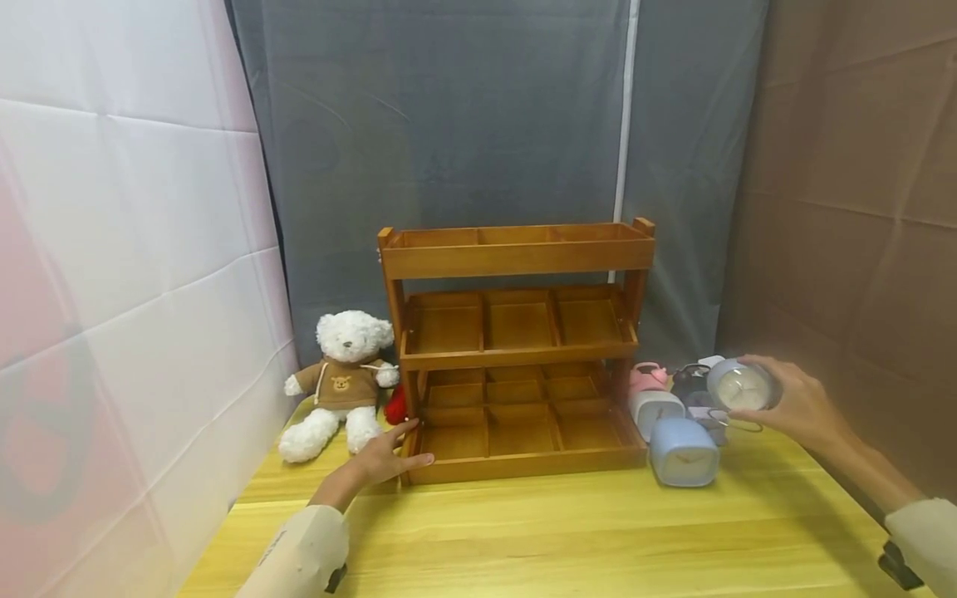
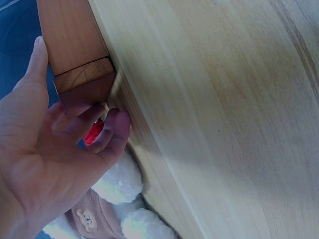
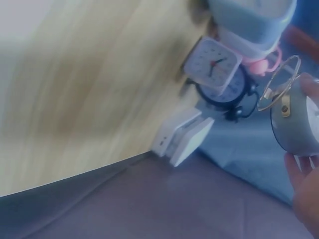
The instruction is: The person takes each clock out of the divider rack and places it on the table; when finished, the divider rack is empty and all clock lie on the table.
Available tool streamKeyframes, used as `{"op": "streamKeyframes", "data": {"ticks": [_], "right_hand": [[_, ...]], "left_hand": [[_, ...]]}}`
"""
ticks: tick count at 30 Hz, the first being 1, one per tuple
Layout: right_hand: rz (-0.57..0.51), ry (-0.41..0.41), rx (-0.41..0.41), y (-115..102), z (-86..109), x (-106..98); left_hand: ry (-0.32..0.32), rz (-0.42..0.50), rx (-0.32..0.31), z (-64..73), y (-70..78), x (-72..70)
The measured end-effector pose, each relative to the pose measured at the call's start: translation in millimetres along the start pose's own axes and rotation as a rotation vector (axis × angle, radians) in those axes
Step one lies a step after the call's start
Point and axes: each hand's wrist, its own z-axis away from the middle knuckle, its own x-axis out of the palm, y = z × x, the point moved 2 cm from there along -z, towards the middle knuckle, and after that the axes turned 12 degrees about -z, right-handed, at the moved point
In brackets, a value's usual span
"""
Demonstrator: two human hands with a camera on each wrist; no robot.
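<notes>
My right hand (image 1: pixel 796 407) grips a round grey-lavender alarm clock (image 1: pixel 738 389) by its sides, thumb below and fingers above in the head view. A thin wire handle (image 3: pixel 279 84) sticks out from this clock. It is raised at the right, over a cluster of other clocks. At the left end of a brown wooden tiered shelf (image 1: pixel 516 473), my left hand (image 1: pixel 377 458) holds the lower corner. In the left wrist view its thumb lies along the wood (image 2: pixel 75 37) and its fingers curl by the corner's end. The shelf's compartments hold nothing visible.
A pale blue clock (image 1: pixel 684 455), a white clock (image 1: pixel 655 411), a pink clock (image 1: pixel 647 377), a square clock (image 3: pixel 212 63) and a black twin-bell clock (image 3: pixel 232 94) crowd the shelf's right side. A white teddy bear (image 1: pixel 345 386) sits left, near a red object (image 1: pixel 395 405).
</notes>
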Motion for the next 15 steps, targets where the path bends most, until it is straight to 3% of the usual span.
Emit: {"op": "streamKeyframes", "data": {"ticks": [15], "right_hand": [[-0.025, -0.061, 0.086, 27, 32.4, 14]], "left_hand": [[0.003, 0.002, 0.007, 0.3, -0.2, 0.0]]}}
